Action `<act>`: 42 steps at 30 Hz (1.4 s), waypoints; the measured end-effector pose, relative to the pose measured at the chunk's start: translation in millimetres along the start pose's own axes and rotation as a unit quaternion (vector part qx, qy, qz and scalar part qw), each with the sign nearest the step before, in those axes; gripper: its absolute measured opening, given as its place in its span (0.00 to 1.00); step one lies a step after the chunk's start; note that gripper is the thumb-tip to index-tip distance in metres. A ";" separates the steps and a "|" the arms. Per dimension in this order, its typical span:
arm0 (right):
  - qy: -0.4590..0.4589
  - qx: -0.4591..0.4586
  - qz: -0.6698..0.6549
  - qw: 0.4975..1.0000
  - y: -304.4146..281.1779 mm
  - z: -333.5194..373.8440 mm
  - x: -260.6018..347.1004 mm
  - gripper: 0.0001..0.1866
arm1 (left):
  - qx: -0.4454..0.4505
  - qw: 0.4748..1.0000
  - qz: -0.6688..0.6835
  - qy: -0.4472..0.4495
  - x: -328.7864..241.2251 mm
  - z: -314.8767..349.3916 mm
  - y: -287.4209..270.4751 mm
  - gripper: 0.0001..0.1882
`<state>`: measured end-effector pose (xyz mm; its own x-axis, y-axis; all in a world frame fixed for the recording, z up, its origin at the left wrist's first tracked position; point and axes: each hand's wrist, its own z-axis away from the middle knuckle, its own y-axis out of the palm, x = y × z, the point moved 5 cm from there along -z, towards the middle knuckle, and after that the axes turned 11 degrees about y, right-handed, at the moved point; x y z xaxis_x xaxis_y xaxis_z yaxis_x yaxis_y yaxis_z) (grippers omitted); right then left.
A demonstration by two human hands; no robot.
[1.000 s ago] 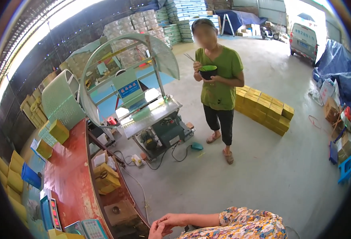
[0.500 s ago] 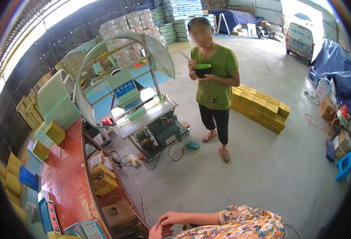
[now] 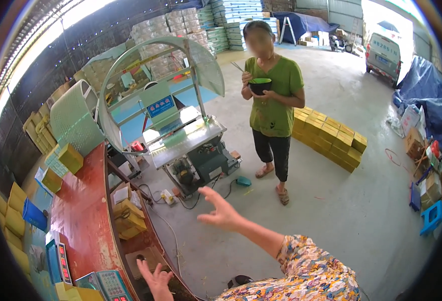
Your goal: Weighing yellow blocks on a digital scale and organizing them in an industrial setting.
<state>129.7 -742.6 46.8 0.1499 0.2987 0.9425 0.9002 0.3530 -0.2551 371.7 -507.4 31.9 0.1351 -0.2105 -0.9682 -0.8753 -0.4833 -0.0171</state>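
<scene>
Gesturing, L hand (image 3: 157, 277), R hand (image 3: 222, 212), seemingly empty

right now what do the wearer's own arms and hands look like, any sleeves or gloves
Both hands are bare, with no gloves, rings or watch to be seen. The right hand leads to a bare forearm that ends in a loose sleeve with a busy floral print in yellow, blue, pink and white. Of the left hand, only the fingers and palm show.
</scene>
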 end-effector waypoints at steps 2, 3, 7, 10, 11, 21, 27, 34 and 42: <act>0.101 0.018 -0.086 0.991 -15.2 -6.7 -2.5 0.46 | -0.008 1.000 0.015 -0.016 -14.3 3.3 0.9 0.44; 0.101 0.041 -0.085 0.990 -10.8 -1.9 -6.6 0.45 | -0.016 0.999 0.029 -0.031 -19.2 5.0 0.8 0.44; 0.106 0.094 -0.097 0.985 44.1 31.1 -33.1 0.43 | -0.027 0.991 0.058 -0.114 -15.8 33.5 10.5 0.35; 0.194 0.276 -0.101 0.936 119.7 70.9 -47.8 0.38 | 0.010 0.977 0.038 -0.211 42.6 76.5 -18.0 0.42; 0.216 0.317 -0.128 0.915 136.0 86.7 -54.1 0.35 | 0.033 0.979 -0.007 -0.202 63.6 90.4 -22.3 0.40; 0.312 0.685 -0.040 0.657 254.5 181.7 -29.5 0.22 | -0.208 0.940 -0.154 -0.222 -14.4 217.2 -115.7 0.14; 0.252 0.779 0.002 0.574 327.3 237.8 18.5 0.22 | -0.621 0.765 -0.160 -0.053 -123.0 342.9 -228.2 0.11; 0.054 0.782 0.062 0.618 373.6 264.7 31.1 0.23 | -0.604 0.627 -0.457 -0.181 -129.2 400.1 -399.4 0.29; 0.104 0.662 -0.042 0.741 355.2 248.5 -36.8 0.20 | -0.412 0.717 -0.511 -0.236 -35.8 383.8 -465.4 0.24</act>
<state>342.3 -407.9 -132.2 0.3007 0.1322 0.9445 -0.2603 0.9641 -0.0521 596.1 51.2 -21.2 0.1674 0.8276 -0.5358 0.1665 -0.5594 -0.8120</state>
